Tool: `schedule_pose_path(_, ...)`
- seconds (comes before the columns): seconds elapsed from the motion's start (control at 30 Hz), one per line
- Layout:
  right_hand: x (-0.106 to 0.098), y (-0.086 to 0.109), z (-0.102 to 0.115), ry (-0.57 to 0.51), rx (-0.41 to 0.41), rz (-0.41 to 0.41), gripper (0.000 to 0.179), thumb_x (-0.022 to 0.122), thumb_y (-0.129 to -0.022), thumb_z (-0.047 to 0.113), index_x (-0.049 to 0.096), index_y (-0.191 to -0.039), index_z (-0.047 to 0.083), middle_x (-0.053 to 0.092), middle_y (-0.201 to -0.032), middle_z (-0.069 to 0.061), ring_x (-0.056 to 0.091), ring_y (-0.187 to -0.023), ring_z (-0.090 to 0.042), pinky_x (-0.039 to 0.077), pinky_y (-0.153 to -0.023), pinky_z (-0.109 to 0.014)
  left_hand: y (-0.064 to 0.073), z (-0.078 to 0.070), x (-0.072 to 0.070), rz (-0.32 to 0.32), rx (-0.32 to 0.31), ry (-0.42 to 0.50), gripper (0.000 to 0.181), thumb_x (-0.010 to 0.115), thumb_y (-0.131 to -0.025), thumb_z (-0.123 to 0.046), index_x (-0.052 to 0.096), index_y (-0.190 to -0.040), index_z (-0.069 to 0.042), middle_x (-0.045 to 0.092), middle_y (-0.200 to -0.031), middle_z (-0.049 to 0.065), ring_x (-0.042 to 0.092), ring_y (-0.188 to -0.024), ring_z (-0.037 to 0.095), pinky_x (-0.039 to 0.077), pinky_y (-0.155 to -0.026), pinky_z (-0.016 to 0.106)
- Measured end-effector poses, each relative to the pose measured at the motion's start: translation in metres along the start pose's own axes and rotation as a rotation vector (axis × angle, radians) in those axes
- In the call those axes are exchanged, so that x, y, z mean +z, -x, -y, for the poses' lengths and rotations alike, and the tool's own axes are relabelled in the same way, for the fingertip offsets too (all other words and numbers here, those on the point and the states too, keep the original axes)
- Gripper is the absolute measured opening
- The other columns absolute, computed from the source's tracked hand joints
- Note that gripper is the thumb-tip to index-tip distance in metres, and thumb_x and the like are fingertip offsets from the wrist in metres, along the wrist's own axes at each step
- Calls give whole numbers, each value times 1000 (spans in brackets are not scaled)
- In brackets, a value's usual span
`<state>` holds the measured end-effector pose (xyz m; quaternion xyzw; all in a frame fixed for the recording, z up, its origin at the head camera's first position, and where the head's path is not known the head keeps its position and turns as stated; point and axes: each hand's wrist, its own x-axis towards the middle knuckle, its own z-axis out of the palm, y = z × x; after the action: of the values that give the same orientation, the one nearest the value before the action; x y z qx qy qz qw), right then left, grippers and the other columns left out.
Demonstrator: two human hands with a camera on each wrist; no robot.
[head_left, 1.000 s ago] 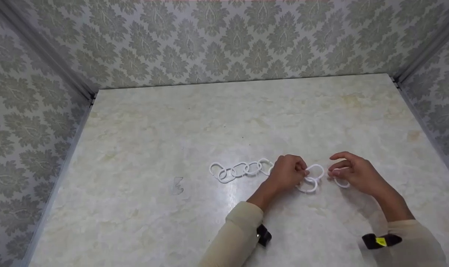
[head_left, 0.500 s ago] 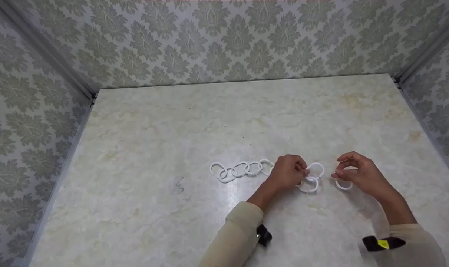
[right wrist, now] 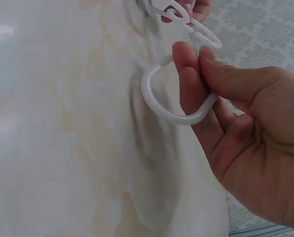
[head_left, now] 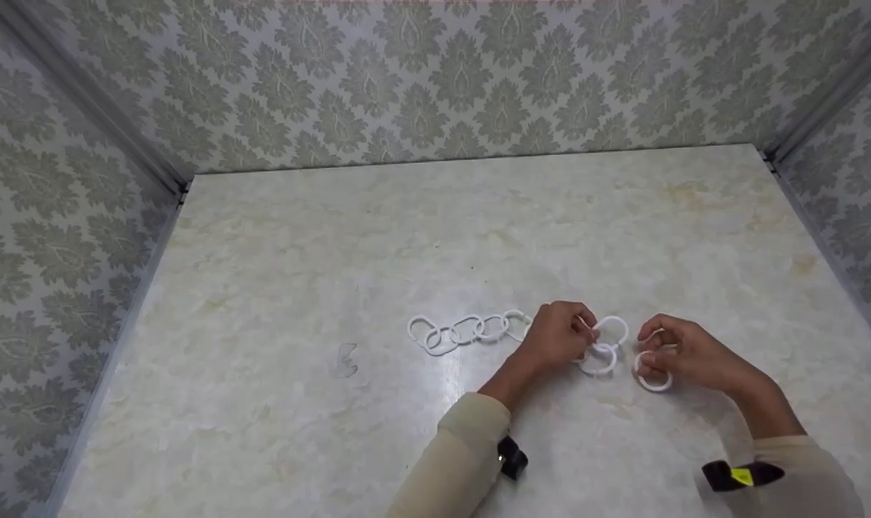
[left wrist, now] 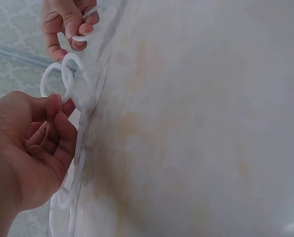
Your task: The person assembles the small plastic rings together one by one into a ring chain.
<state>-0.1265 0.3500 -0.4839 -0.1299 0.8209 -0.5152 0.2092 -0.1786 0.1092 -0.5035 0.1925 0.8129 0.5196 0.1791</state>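
A chain of several white plastic rings point(head_left: 441, 341) lies on the table and runs right, under my left hand point(head_left: 559, 332). The thumb and fingertips of that hand pinch a ring point(left wrist: 44, 79) near the chain's right end, seen raised in the left wrist view. Another ring point(head_left: 599, 361) is looped through it. To the right, my right hand point(head_left: 694, 360) holds a single loose white ring point(right wrist: 171, 117) between thumb and fingers, apart from the chain. In the right wrist view this ring has a gap in its loop, partly hidden by the fingers.
A small clear, jagged-edged piece point(head_left: 347, 360) lies on the marbled table point(head_left: 262, 259), left of the chain. Patterned walls point(head_left: 435, 79) enclose the table at the back and both sides.
My right hand first drew slightly right, then came back left and nearer with the loose ring, turning it so its round shape shows more. My left hand stayed nearly still.
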Motion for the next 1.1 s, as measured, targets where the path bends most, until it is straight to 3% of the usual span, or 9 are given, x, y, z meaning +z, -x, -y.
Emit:
schedule_pose_path(0.13, 4, -1, -1, 22, -46, -48, 17, 61, -98, 2, 56, -103, -14, 66, -82, 13, 63, -75, 1, 51, -68, -20, -1, 1, 1, 0, -5, -7, 8, 69, -94, -8, 73, -98, -3, 78, -85, 10, 57, -52, -2, 46, -53, 14)
schedule_pose_path(0.4, 8, -3, 1, 155, -29, -284, 11, 68, -96, 8, 66, -98, -3, 74, -80, 13, 67, -75, 3, 48, -62, -20, -2, 1, 0, 2, -2, -12, 12, 67, -94, -7, 75, -101, -1, 78, -86, 10, 57, -53, -1, 46, -54, 14)
schedule_pose_path(0.6, 11, -3, 3, 58, -71, -387, 13, 64, -98, 7, 65, -98, -6, 72, -74, 10, 59, -58, -4, 51, -55, -23, -2, 0, 0, -9, -3, -49, 15, 67, -93, -8, 77, -102, -2, 78, -83, 8, 55, -53, -1, 45, -55, 13)
schedule_pose_path(0.67, 12, -3, 4, 31, -100, -404, 13, 63, -99, 6, 65, -98, -7, 72, -73, 9, 54, -53, -7, 49, -52, -25, -2, -1, 0, -12, -1, -46, 15, 66, -93, -8, 77, -102, -1, 77, -82, 9, 55, -52, -1, 46, -56, 12)
schedule_pose_path(0.8, 15, -3, 6, 23, -165, -406, 9, 63, -97, -1, 67, -98, -9, 74, -76, 7, 59, -56, -9, 51, -54, -24, -1, -1, -1, 8, -3, -13, 19, 63, -92, -4, 76, -104, 1, 78, -82, 11, 57, -51, 0, 48, -57, 13)
schedule_pose_path(0.9, 18, -4, 8, 51, -199, -391, 6, 64, -95, -4, 68, -96, -8, 74, -76, 6, 61, -57, -9, 52, -54, -24, 0, -1, -1, 20, -10, 7, 20, 62, -91, -2, 75, -105, 2, 78, -82, 12, 58, -51, 0, 49, -57, 14)
schedule_pose_path(1.1, 23, -9, 9, 148, -249, -396, 6, 69, -89, -7, 72, -89, -2, 73, -74, 0, 65, -57, -7, 52, -53, -21, -2, 1, -2, 23, -7, -40, 17, 62, -90, -2, 75, -102, 0, 75, -76, 8, 55, -52, -1, 45, -55, 12)
